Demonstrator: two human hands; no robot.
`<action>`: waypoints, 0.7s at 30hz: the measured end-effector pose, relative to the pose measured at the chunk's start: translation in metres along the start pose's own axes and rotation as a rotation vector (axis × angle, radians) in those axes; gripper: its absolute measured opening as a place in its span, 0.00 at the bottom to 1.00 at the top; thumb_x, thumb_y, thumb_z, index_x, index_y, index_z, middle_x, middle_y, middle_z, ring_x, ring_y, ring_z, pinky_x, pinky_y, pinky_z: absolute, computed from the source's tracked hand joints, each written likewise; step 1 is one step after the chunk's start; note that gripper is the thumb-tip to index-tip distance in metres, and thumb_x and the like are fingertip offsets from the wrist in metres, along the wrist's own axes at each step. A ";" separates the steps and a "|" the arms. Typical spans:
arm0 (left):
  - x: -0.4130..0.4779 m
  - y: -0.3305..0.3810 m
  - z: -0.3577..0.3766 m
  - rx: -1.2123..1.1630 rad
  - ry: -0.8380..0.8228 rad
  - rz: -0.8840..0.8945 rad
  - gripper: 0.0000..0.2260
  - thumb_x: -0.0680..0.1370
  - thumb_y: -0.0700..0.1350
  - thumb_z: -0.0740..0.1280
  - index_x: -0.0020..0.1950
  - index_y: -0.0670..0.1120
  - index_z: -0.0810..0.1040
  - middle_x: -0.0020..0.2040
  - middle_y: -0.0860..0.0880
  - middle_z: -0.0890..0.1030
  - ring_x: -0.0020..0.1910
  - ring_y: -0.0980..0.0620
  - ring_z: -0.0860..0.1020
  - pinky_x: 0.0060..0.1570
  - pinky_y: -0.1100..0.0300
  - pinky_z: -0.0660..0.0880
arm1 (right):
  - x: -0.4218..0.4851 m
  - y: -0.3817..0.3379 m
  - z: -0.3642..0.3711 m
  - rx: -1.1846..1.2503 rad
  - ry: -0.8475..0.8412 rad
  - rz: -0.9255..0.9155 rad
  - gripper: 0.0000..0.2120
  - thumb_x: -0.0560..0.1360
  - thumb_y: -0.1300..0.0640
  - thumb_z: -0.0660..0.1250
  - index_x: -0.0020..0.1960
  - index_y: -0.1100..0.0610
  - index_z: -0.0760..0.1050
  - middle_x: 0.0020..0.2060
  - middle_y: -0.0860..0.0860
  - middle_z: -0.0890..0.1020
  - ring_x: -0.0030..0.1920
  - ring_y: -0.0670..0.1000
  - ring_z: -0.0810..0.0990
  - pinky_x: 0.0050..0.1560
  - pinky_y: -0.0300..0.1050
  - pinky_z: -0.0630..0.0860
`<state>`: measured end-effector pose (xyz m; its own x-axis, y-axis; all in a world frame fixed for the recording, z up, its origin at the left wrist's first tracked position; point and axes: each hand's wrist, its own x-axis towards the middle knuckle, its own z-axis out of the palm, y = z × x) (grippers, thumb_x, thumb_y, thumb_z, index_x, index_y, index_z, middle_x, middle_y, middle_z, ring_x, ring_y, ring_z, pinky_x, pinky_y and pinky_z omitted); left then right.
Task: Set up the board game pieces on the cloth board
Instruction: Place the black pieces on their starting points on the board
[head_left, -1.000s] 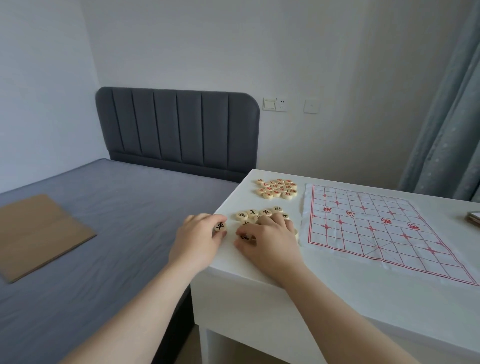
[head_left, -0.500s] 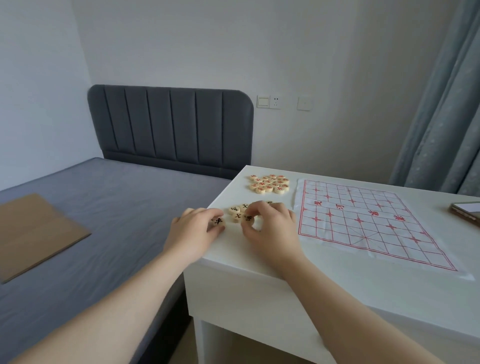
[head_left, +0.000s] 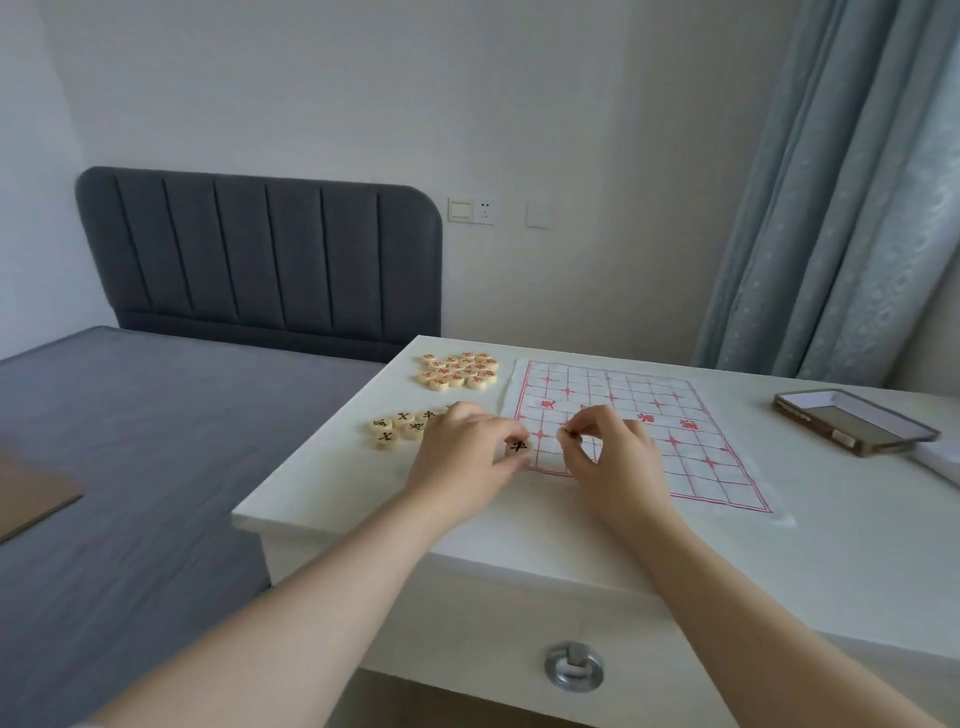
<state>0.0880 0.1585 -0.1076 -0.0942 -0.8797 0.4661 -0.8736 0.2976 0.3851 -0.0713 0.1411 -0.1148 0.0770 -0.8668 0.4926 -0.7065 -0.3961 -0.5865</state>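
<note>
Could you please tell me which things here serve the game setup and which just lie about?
Job: white cloth board with red grid; pile of round pale red-marked pieces; pile of black-marked pieces; one piece pinched by left hand, one by right hand.
Lying about: shallow brown open box; flat brown panel.

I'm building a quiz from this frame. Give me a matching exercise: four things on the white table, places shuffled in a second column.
1. pile of round pale wooden pieces with red characters
2. cluster of round pale wooden pieces with black characters
3. shallow open box
4. single black-character piece

A. pinched in the left hand at the white cloth board's edge
B. right end of the white table
C. table's far left corner
D. just left of that hand

Pairs: 1-C, 2-D, 3-B, 4-A
</note>
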 end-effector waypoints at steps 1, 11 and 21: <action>0.002 0.001 0.008 0.026 -0.001 -0.002 0.12 0.76 0.54 0.64 0.58 0.55 0.77 0.56 0.54 0.78 0.64 0.53 0.66 0.62 0.58 0.62 | 0.000 0.003 0.000 -0.019 -0.012 0.000 0.02 0.76 0.54 0.63 0.49 0.51 0.72 0.45 0.41 0.76 0.57 0.49 0.70 0.56 0.43 0.64; -0.002 -0.006 0.019 0.142 0.030 -0.044 0.12 0.77 0.53 0.62 0.59 0.55 0.76 0.55 0.53 0.77 0.65 0.55 0.64 0.59 0.60 0.58 | 0.002 0.005 0.011 -0.193 -0.192 -0.124 0.09 0.75 0.52 0.62 0.55 0.50 0.73 0.53 0.45 0.79 0.63 0.46 0.66 0.53 0.38 0.54; -0.007 -0.006 0.017 0.163 0.071 -0.097 0.11 0.77 0.50 0.61 0.56 0.58 0.78 0.56 0.58 0.79 0.65 0.58 0.64 0.57 0.60 0.50 | 0.002 0.004 0.009 -0.235 -0.166 -0.098 0.11 0.75 0.49 0.63 0.55 0.50 0.76 0.48 0.43 0.81 0.59 0.49 0.67 0.52 0.39 0.56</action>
<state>0.0858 0.1565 -0.1262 0.0231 -0.8710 0.4908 -0.9432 0.1437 0.2994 -0.0673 0.1355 -0.1218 0.2535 -0.8732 0.4162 -0.8319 -0.4163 -0.3668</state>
